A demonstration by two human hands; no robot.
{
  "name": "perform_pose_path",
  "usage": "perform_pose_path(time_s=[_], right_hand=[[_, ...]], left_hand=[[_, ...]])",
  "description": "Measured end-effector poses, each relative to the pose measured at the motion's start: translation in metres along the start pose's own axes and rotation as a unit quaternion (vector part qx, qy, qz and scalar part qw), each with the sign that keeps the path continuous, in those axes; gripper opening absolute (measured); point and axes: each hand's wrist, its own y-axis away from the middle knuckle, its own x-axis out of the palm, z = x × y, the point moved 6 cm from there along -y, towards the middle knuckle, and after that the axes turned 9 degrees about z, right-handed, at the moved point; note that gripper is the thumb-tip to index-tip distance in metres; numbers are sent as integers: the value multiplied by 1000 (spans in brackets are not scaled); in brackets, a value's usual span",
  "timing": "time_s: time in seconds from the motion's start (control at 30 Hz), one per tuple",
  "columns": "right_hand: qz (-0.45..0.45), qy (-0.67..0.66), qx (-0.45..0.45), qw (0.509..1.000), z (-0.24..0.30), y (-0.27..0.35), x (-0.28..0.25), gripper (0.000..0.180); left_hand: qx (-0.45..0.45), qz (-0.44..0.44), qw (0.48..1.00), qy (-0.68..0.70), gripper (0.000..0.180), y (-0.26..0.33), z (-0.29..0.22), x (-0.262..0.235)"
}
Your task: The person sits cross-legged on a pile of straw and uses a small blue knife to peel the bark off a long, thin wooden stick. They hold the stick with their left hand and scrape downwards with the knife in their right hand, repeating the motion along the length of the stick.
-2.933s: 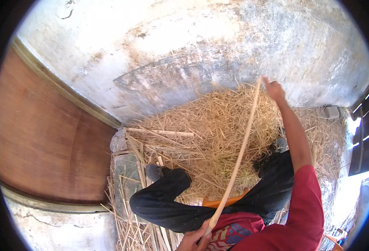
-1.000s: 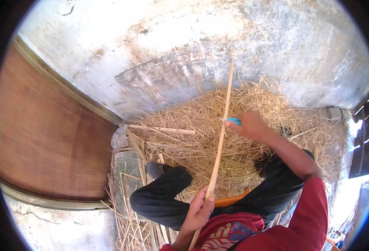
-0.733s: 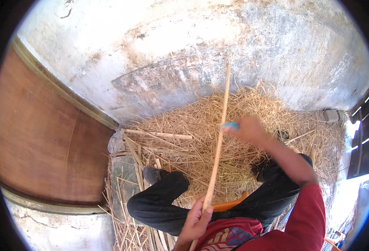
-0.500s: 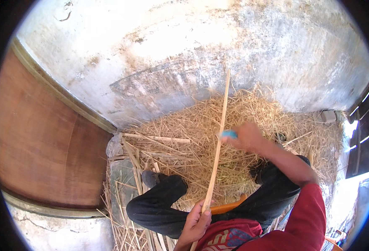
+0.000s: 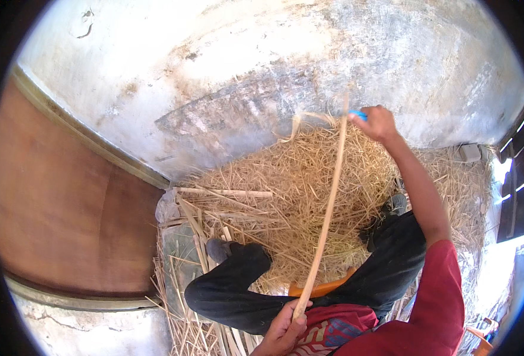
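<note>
My left hand [image 5: 284,330] is closed around the near end of a long, pale bamboo strip [image 5: 327,219], close to my lap. The strip slants up and away to the right with a slight bow. At its far end, my right hand [image 5: 379,123] grips a small blue-handled tool [image 5: 357,114] set against the strip. The tool's working edge is too small to make out. A thin curled shaving [image 5: 296,126] hangs off to the left of the strip's far end.
A heap of straw-like shavings [image 5: 309,172] spreads between my legs and the stained wall [image 5: 244,89]. Loose strips [image 5: 232,193] lie left of it. A brown wooden panel [image 5: 66,202] stands at left. An orange piece [image 5: 321,288] shows under my legs; a grey block [image 5: 469,152] sits far right.
My right hand has slid the blue-handled tool outward along the strip to its far end. A curled shaving now shows there. The strip's far end has swung right, and the strip bows more.
</note>
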Motion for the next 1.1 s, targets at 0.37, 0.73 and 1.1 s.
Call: perform_pose_path(time_s=[0.37, 0.73, 1.1], right_hand=[[29, -29, 134, 990, -99, 24, 17, 89], [121, 20, -301, 946, 148, 183, 55, 68], [50, 29, -319, 946, 141, 151, 55, 73]], left_hand=[[-5, 5, 998, 63, 43, 11, 8, -11], [105, -41, 993, 42, 53, -31, -26, -22], [160, -62, 981, -89, 49, -27, -37, -20]])
